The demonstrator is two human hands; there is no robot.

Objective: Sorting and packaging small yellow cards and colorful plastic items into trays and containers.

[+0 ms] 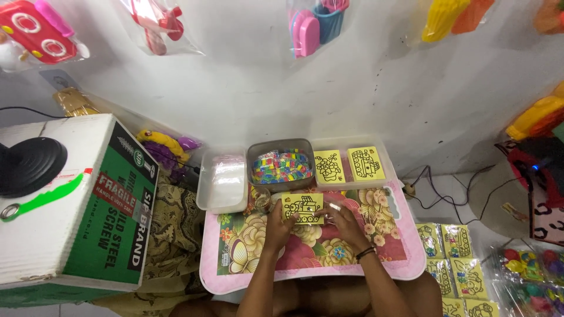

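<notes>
Yellow card (302, 209) with black line drawing sits at bench centre, far half, held flat just above or on the floral top; which one can't be told. Left hand (280, 225) has its grip closed on the card's left edge, fingers curled over it. Right hand (342, 221) is closed on the right edge, thumb toward the card; a black band is on that wrist.

Bench (311, 271) is a small pink tray-table with a flower-print top. A small clear cup (261, 198) stands just left of the card, near the left hand.

Along the far edge, left to right:
- clear tub (222, 181) with clear plastic bags inside, overhanging the bench's far-left corner
- grey tub (281, 165) full of small multicoloured pieces, directly beyond the card
- clear tray (350, 164) holding two more yellow line-drawing cards side by side

Left of the bench: big green-and-white carton (76, 205) with a black round object on top; patterned cloth between carton and bench. Purple and yellow toys lie by the wall behind it.

Right of the bench, on the floor: bagged card packs (455, 258) in rows, near right. Cables run along the wall base far right. Bagged toys hang on the white wall (352, 82) above.
</notes>
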